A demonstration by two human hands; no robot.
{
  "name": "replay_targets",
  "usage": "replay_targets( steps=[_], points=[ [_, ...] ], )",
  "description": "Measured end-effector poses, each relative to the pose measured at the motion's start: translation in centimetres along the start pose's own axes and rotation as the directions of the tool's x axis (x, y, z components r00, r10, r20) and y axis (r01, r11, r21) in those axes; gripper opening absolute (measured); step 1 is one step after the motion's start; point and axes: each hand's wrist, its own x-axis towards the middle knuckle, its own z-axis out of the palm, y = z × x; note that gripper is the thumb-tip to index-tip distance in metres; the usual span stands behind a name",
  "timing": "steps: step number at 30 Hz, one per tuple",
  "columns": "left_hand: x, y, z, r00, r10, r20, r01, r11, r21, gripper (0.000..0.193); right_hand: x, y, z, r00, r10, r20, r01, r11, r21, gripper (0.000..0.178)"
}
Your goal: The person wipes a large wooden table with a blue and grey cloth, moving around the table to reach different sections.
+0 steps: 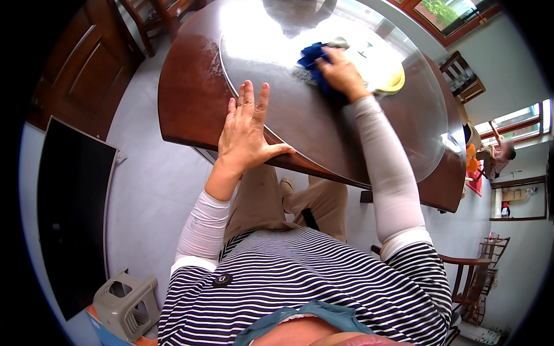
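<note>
My right hand (343, 74) is closed on a bunched dark-blue cloth (311, 56) and presses it on the round glass top (412, 135). The hand is a little blurred. This glass lies over a dark-brown wooden table (187, 95). Fingers spread, my left hand (245, 138) rests at the table's near edge, beside the rim of the glass, and holds nothing. Just right of my right hand, a yellow-rimmed round object (395, 84) sits on the glass, partly lost in the glare; its kind is unclear.
Wooden chairs stand behind the table (463, 75) and at the lower right (470, 271). A large black screen (75, 213) leans at the left, with a grey plastic stool (128, 304) below it. Far right, another person (501, 154) is visible near a window.
</note>
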Motion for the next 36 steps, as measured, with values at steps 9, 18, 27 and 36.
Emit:
replay_targets(
  steps=[9,18,27,36],
  points=[
    [-0.1,0.0,0.5,0.999,-0.033,-0.023,0.035,0.998,0.06,0.142,-14.7,-13.0,-6.1,0.926,-0.354,0.129,0.31,0.91,0.275,0.059],
    [-0.2,-0.1,0.2,1.0,-0.004,0.008,0.003,0.995,0.1,0.143,-10.1,9.3,-7.5,0.982,0.174,0.077,-0.168,0.983,-0.072,0.058],
    [-0.5,-0.4,0.8,0.995,0.07,-0.069,-0.066,0.997,0.05,0.124,-11.0,20.2,-9.2,0.823,0.564,-0.067,-0.566,0.803,-0.186,0.071],
    [-0.8,-0.2,-0.7,0.978,0.204,-0.053,-0.205,0.979,-0.012,0.104,-17.7,4.3,-8.2,0.987,0.161,-0.021,-0.162,0.985,-0.052,0.061]
  ],
)
